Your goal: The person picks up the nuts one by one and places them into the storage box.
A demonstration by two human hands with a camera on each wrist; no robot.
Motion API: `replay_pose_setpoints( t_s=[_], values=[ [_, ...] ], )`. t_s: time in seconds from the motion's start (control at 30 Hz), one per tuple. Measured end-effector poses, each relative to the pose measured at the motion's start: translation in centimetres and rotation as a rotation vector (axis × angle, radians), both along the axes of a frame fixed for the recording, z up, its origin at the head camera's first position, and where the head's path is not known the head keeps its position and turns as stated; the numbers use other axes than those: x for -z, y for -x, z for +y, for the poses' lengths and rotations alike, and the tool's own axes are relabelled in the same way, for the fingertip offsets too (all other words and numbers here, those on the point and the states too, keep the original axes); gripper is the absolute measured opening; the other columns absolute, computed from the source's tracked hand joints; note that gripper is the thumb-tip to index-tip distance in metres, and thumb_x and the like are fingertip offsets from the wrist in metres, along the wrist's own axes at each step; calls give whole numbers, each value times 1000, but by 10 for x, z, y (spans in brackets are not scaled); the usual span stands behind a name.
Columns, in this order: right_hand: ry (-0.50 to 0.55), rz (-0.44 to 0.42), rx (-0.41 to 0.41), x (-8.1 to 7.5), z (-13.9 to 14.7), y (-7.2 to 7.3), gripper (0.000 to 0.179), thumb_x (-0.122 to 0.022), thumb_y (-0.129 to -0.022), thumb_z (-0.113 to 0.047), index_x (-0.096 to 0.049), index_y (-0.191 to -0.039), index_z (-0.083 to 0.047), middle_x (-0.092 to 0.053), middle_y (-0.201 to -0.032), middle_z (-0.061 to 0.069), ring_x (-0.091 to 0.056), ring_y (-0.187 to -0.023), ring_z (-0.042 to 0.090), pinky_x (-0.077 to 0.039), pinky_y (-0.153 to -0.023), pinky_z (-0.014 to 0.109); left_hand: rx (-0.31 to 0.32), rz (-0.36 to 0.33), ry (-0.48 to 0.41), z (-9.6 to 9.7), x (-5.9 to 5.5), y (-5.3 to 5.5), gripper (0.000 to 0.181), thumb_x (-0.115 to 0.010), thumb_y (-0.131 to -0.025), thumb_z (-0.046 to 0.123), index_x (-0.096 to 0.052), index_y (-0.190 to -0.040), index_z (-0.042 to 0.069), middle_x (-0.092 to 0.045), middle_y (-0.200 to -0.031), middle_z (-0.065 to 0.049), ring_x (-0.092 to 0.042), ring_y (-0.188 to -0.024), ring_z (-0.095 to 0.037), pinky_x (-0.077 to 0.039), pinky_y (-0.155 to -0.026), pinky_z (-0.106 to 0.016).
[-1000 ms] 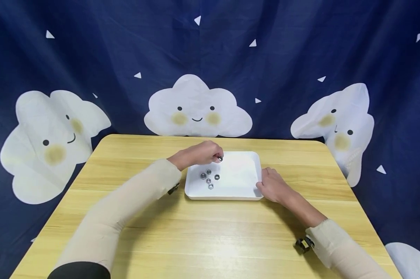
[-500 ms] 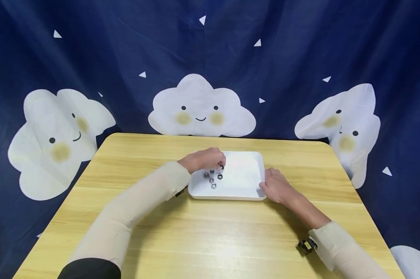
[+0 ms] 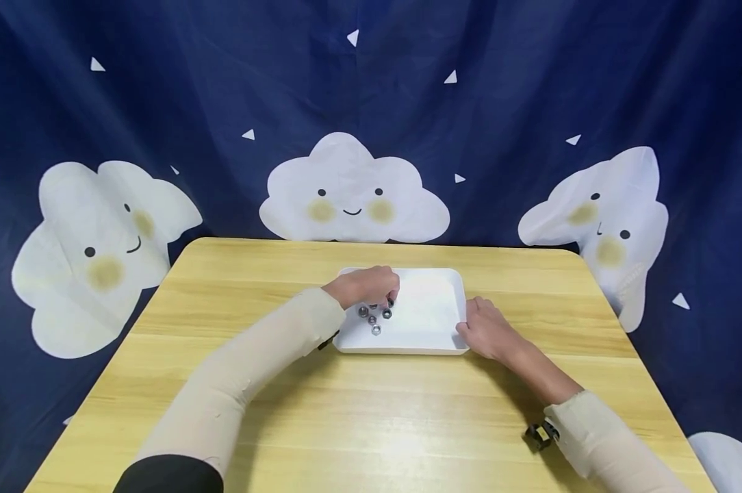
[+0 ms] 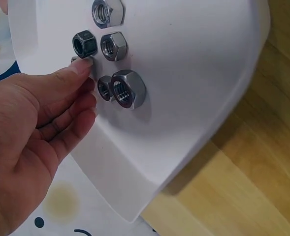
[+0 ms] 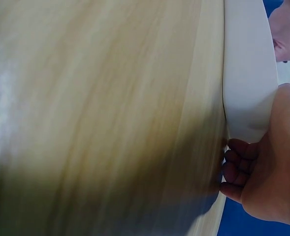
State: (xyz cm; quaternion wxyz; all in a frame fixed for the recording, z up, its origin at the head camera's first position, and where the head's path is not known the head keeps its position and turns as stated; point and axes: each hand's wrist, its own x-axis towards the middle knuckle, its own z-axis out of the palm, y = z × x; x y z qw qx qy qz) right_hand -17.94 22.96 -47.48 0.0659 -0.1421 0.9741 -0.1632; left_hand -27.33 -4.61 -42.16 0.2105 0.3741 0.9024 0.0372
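Note:
A white tray (image 3: 429, 301) holds several metal hex nuts of differing sizes in its left half. My left hand (image 3: 374, 284) reaches over the tray and pinches a small nut (image 3: 391, 302), mostly hidden by the thumb in the left wrist view. Just beyond the thumb tip lies a dark nut (image 4: 84, 44). A large nut (image 4: 128, 89) leans close to a smaller nut (image 4: 105, 88), near the curled fingers. Farther off are a bright large nut (image 4: 108, 14) and a medium nut (image 4: 114, 46). My right hand (image 3: 484, 329) grips the tray's right end, its fingers curled at the edge.
The tray stands on a light wooden table (image 3: 371, 411), toward its far side. Behind it hangs a dark blue curtain (image 3: 482, 116) with smiling clouds. Dark wrist devices, such as the right one (image 3: 539, 435), sit by both cuffs.
My left hand has come down and nearer with the pinched nut, from the tray's far edge to beside the other nuts. My right hand keeps its hold on the tray; the head view shifted slightly.

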Motion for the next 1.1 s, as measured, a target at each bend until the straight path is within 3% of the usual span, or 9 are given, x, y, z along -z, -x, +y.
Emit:
replay_pose_setpoints(
  t_s=[0.17,0.4,0.63,0.87,1.1],
  values=[
    [-11,-3,1,-3,-1,1,56,-45,-99,-23,-47,-135,20,-57,-123,26,-51,-115,40,-44,-99,54,-17,-11,-12,-1,0,1,17,-77,-93,10,-79,-110,12,-74,-113,-3,-60,-90,-13,-53,-85,-26],
    [-18,0,-11,-1,-1,2,55,-46,-99,-22,-48,-134,20,-57,-121,25,-51,-113,39,-44,-98,53,-93,-62,-16,-3,0,0,12,-79,-92,14,-75,-103,12,-71,-101,1,-59,-88,-15,-50,-77,-27],
    [-15,-4,3,-2,-1,3,56,-45,-99,-23,-47,-135,20,-56,-122,25,-50,-115,40,-44,-99,54,-114,-64,-34,-2,-1,1,10,-78,-92,13,-75,-101,12,-74,-105,-2,-61,-91,-16,-53,-81,-30],
    [1,6,1,-2,-2,4,55,-45,-99,-23,-48,-134,19,-56,-119,25,-50,-114,41,-43,-98,55,-151,-51,5,-4,-4,0,17,-80,-92,14,-75,-108,11,-75,-112,-3,-63,-91,-15,-54,-84,-30],
    [7,-12,13,-4,-3,8,57,-45,-100,-24,-46,-137,19,-55,-121,25,-48,-115,40,-43,-99,55,-194,-106,-3,-13,-14,-1,36,-74,-96,13,-68,-131,14,-70,-124,-4,-63,-106,-17,-54,-94,-37]
  ],
)
